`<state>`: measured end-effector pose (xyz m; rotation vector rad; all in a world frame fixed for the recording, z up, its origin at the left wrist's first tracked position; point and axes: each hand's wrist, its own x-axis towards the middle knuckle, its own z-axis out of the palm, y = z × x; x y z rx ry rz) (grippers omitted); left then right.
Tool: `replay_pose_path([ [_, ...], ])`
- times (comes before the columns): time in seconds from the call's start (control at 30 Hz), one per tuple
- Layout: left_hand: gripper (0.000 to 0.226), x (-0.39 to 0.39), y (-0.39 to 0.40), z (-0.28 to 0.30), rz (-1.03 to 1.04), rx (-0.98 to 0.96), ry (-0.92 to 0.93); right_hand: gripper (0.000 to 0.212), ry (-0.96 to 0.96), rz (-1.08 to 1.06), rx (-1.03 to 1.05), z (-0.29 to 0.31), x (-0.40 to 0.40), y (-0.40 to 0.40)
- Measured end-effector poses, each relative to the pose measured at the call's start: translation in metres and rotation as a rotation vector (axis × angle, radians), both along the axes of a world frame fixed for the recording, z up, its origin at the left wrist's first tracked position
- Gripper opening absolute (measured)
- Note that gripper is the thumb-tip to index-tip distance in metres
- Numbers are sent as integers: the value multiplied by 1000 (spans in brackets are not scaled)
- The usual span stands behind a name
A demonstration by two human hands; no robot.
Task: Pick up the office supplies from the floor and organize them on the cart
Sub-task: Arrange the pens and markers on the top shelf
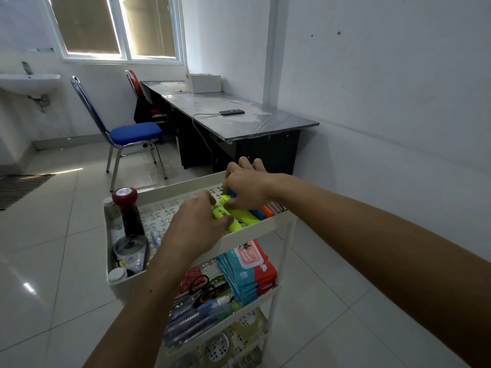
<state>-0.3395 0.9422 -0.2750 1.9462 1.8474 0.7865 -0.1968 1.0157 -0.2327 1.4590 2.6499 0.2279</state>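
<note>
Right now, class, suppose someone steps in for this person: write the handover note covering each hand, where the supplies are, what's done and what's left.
Left hand: grips a yellow highlighter on the cart's top tray.
Right hand: pinches a second yellow highlighter beside it.
Placed: blue and orange markers lined up at the tray's right; stamp and tape dispenser at its left; scissors, pens and wipes packs on the middle shelf.
Left: settle both highlighters into the row and release. No supplies show on the visible floor; check out of view.
</note>
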Motion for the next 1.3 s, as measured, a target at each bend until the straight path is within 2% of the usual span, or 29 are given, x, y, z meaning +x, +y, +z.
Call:
replay_pose_path([
  [0.27,39,0,-1,2,-17,-8,-14,41,164,-57,-5,-6,0,3],
  [0.43,43,0,0,3,-51,-7,-48,34,256,-151,75,-18,-6,4],
  [0.8,37,-1,2,2,-150,6,-10,24,692,-268,21,0,16,4],
  [0.97,39,0,1,-2,-114,17,-36,23,709,-296,86,4,36,4],
  [1.1,39,2,1,-3,-61,74,29,23,709,-308,121,1,47,-3],
  [1.3,29,8,-5,-3,4,290,193,21,781,-336,103,-4,63,-22],
])
